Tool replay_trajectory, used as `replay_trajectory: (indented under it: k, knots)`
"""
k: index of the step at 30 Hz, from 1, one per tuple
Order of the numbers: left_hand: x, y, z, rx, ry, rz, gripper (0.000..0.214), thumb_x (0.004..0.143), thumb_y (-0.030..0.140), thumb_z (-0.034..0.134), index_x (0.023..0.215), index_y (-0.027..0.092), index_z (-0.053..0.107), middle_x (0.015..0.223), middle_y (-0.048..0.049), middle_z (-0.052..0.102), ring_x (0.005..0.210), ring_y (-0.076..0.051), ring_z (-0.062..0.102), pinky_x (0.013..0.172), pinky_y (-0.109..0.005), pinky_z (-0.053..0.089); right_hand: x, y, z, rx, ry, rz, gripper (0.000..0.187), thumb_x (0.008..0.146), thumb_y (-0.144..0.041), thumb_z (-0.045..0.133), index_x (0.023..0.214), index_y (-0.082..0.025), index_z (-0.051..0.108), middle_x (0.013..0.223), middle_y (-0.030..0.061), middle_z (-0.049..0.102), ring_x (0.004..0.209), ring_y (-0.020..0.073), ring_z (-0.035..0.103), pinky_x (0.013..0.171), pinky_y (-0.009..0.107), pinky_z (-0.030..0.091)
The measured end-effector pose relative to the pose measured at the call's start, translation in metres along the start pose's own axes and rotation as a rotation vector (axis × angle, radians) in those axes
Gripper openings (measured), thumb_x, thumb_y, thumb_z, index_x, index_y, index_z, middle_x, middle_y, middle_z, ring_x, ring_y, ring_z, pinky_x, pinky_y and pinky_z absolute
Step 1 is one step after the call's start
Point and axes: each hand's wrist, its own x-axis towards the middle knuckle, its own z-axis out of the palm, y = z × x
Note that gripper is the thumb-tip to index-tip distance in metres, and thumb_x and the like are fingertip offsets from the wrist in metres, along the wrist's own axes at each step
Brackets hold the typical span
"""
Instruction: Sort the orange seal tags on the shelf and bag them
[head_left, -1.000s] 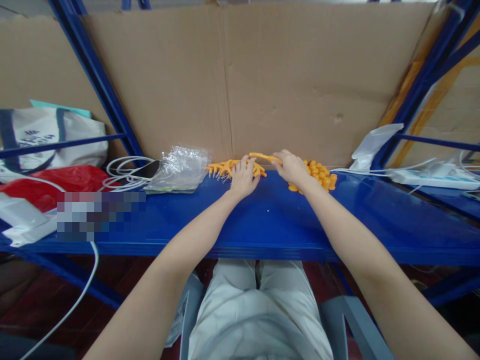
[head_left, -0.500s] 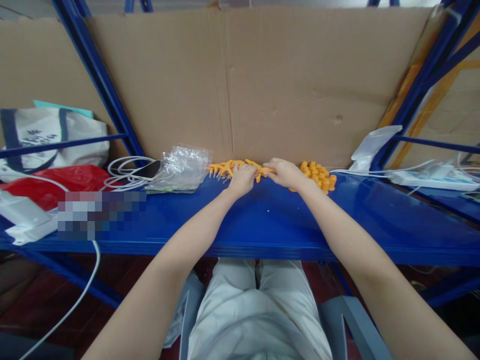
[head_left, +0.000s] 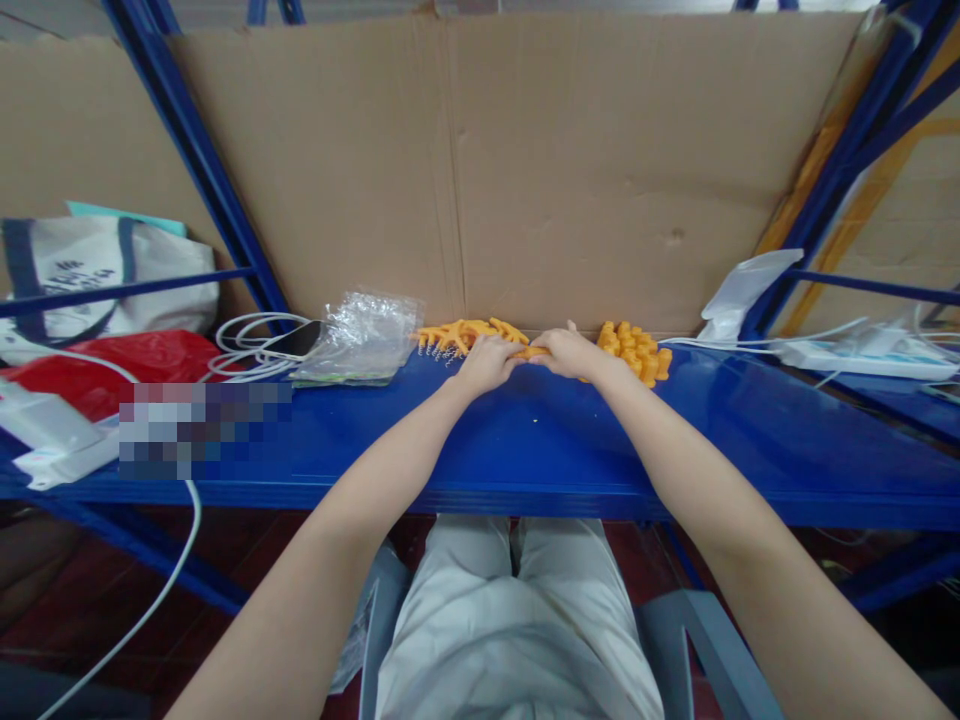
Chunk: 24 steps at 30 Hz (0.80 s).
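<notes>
My left hand (head_left: 486, 366) and my right hand (head_left: 568, 353) are close together at the back of the blue shelf, fingers closed on the two ends of a slim orange plastic piece (head_left: 532, 353). Most of that piece is hidden by the fingers. Just beyond my left hand lies a loose heap of orange branching plastic pieces (head_left: 466, 331), with thin spiral shapes (head_left: 441, 352) along its front. To the right of my right hand stands a tight cluster of chunky orange plastic parts (head_left: 636, 352).
A clear plastic bag (head_left: 367, 335) lies left of the heap, with coiled white cable (head_left: 255, 345) and a red bag (head_left: 142, 365) farther left. Cardboard (head_left: 540, 170) walls off the back. A white power strip (head_left: 862, 358) sits at right, near blue posts (head_left: 847, 170).
Both hands have shifted slightly toward me, and the left hand also a little right. The orange piece between them has come down with them, away from the heap.
</notes>
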Motion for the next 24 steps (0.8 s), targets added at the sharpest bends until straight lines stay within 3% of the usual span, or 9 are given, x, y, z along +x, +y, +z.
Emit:
replay_trajectory:
  k: [2, 4, 6, 8, 14, 19, 24]
  knots:
    - [-0.001, 0.000, -0.002, 0.035, 0.009, 0.035, 0.025, 0.096, 0.024, 0.051, 0.105, 0.017, 0.073, 0.100, -0.0118, 0.074, 0.104, -0.028, 0.063, 0.093, -0.041, 0.041, -0.001, 0.001, -0.001, 0.065, 0.006, 0.019, 0.019, 0.093, -0.023, 0.058, 0.105, -0.016, 0.072, 0.113, 0.0111, 0.075, 0.108, 0.0251, 0.067, 0.108, 0.051, 0.039]
    - [-0.001, 0.002, -0.004, 0.069, 0.030, 0.080, 0.026, 0.096, 0.024, 0.049, 0.106, 0.018, 0.073, 0.100, -0.0117, 0.073, 0.105, -0.028, 0.061, 0.095, -0.042, 0.039, -0.002, 0.005, -0.001, 0.163, -0.043, 0.020, 0.020, 0.094, -0.026, 0.057, 0.102, -0.015, 0.071, 0.105, 0.0107, 0.076, 0.095, 0.0221, 0.070, 0.094, 0.037, 0.049]
    - [0.000, 0.003, -0.004, 0.091, 0.048, 0.124, 0.028, 0.096, 0.023, 0.048, 0.107, 0.019, 0.073, 0.100, -0.0115, 0.073, 0.105, -0.027, 0.060, 0.097, -0.043, 0.038, -0.003, 0.008, -0.001, 0.250, -0.132, -0.001, 0.023, 0.096, -0.027, 0.054, 0.100, -0.013, 0.071, 0.096, 0.0101, 0.076, 0.084, 0.0194, 0.070, 0.079, 0.028, 0.052]
    - [0.001, 0.004, -0.003, 0.097, 0.051, 0.144, 0.029, 0.096, 0.023, 0.047, 0.107, 0.019, 0.074, 0.099, -0.0116, 0.073, 0.104, -0.027, 0.060, 0.097, -0.044, 0.038, -0.002, 0.010, 0.001, 0.262, -0.167, -0.023, 0.023, 0.097, -0.026, 0.052, 0.102, -0.013, 0.070, 0.096, 0.0097, 0.077, 0.083, 0.0186, 0.070, 0.075, 0.026, 0.051]
    - [0.004, -0.002, 0.001, 0.082, 0.056, 0.095, 0.031, 0.093, 0.021, 0.045, 0.101, 0.018, 0.075, 0.091, -0.0118, 0.073, 0.096, -0.027, 0.062, 0.090, -0.042, 0.040, 0.005, 0.002, 0.009, -0.024, -0.013, -0.006, 0.024, 0.097, -0.023, 0.055, 0.116, -0.016, 0.067, 0.115, 0.0133, 0.074, 0.106, 0.0236, 0.069, 0.087, 0.030, 0.048]
    - [0.005, 0.001, -0.005, 0.050, 0.084, 0.029, 0.030, 0.091, 0.021, 0.046, 0.094, 0.017, 0.075, 0.091, -0.0132, 0.074, 0.094, -0.028, 0.064, 0.092, -0.045, 0.037, 0.003, -0.005, 0.007, -0.228, 0.078, -0.056, 0.028, 0.100, -0.023, 0.049, 0.120, -0.009, 0.064, 0.115, 0.0203, 0.071, 0.114, 0.0297, 0.062, 0.098, 0.041, 0.042]
    - [0.005, 0.002, -0.005, -0.016, 0.090, -0.015, 0.029, 0.090, 0.020, 0.045, 0.091, 0.018, 0.074, 0.093, -0.0129, 0.076, 0.095, -0.028, 0.064, 0.094, -0.046, 0.035, 0.003, -0.001, 0.011, -0.296, 0.150, -0.136, 0.031, 0.099, -0.018, 0.043, 0.123, -0.009, 0.063, 0.114, 0.0198, 0.070, 0.114, 0.0302, 0.057, 0.107, 0.050, 0.032]
